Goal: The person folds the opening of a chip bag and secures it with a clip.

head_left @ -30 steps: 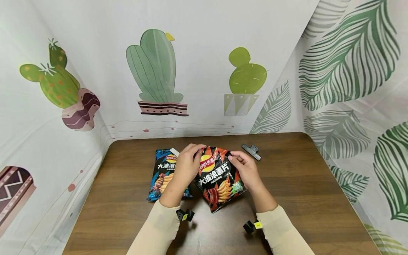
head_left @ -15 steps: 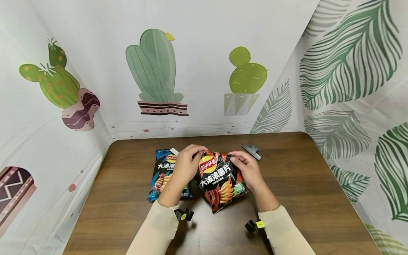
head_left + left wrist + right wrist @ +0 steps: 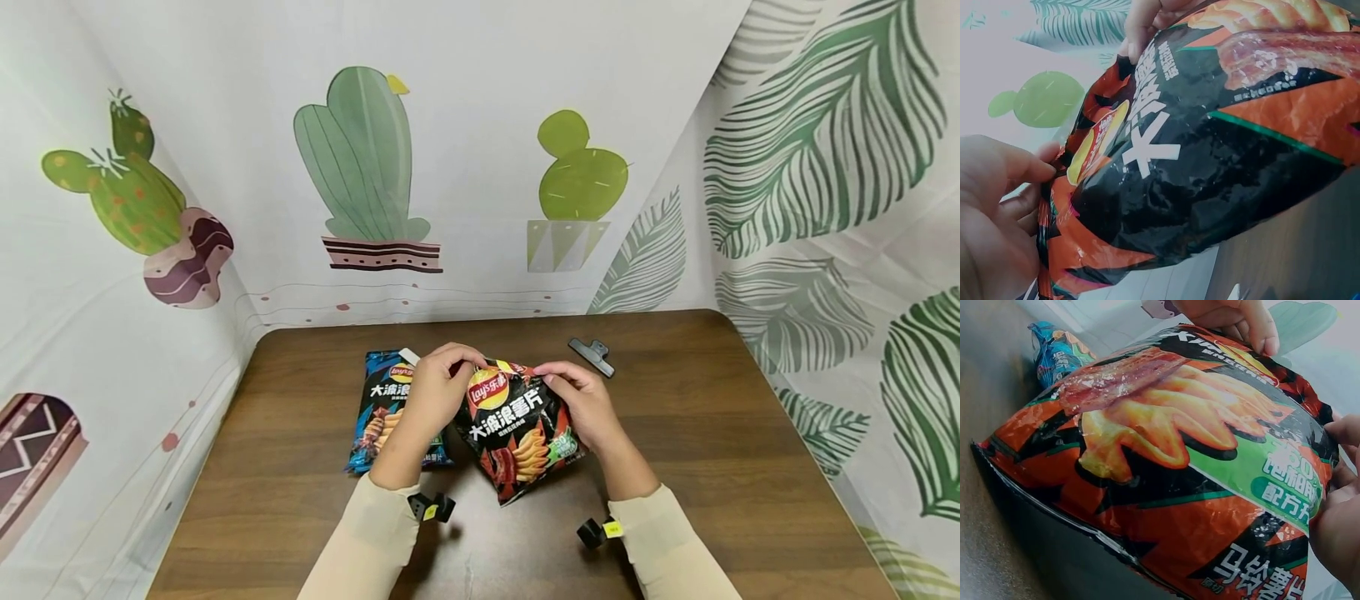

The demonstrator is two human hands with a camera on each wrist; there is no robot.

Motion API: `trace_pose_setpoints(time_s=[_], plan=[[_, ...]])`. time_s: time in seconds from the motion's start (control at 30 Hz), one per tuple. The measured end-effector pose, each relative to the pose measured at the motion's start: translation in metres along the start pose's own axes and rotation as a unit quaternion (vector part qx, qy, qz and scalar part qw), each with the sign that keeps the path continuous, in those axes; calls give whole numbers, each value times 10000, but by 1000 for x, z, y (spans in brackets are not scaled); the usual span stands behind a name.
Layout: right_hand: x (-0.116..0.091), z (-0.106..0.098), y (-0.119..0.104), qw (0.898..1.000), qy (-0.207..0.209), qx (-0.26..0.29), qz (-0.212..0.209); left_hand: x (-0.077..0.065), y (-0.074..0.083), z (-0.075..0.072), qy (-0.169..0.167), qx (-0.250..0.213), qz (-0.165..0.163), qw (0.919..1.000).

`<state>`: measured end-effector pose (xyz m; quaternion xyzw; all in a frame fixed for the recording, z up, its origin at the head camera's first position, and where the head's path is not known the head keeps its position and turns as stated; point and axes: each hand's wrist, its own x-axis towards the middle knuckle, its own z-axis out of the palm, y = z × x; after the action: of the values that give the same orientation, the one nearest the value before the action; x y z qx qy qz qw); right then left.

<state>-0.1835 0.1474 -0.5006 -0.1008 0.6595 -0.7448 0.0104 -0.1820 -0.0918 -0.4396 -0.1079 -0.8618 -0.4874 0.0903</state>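
Observation:
A black and orange-red bag of potato chips (image 3: 517,442) stands tilted over the middle of the table, printed front toward me. My left hand (image 3: 441,387) pinches its top edge at the left corner. At the right end of that edge, my right hand (image 3: 588,407) pinches it between thumb and fingers. In the left wrist view the top strip of the bag (image 3: 1166,150) is creased and bent between both hands. The right wrist view shows the bag (image 3: 1166,450) puffed out, its bottom seam low toward the table.
A blue chip bag (image 3: 369,425) lies left of the held bag, partly hidden by my left hand and forearm. A small white strip (image 3: 409,357) shows at its top. Back right on the wooden table (image 3: 697,417) lies a dark grey bag clip (image 3: 592,358).
The held bag's top edge has come down and toward me, bending over, and both hands have lowered slightly with it. The blue bag and the clip stay where they were.

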Motion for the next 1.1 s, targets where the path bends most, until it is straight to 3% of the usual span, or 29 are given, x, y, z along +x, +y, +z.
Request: trace_pose_setpoints(time_s=[0.3, 0.53, 0.77, 0.97, 1.1], plan=[[-2, 3, -5, 9957, -208, -848, -299, 0, 1, 1, -73, 265, -220, 9994], [-3, 4, -5, 9929, -300, -980, -598, -1, 0, 1, -48, 267, -219, 9994], [-4, 9, -2, 9962, -133, -751, -412, -3, 3, 2, -14, 337, -97, 9994], [-3, 10, -2, 9963, -142, -850, -51, -3, 3, 2, 19, 292, -75, 9995], [-4, 11, -3, 9960, -146, -880, -31, -3, 3, 1, -5, 265, -116, 9996]])
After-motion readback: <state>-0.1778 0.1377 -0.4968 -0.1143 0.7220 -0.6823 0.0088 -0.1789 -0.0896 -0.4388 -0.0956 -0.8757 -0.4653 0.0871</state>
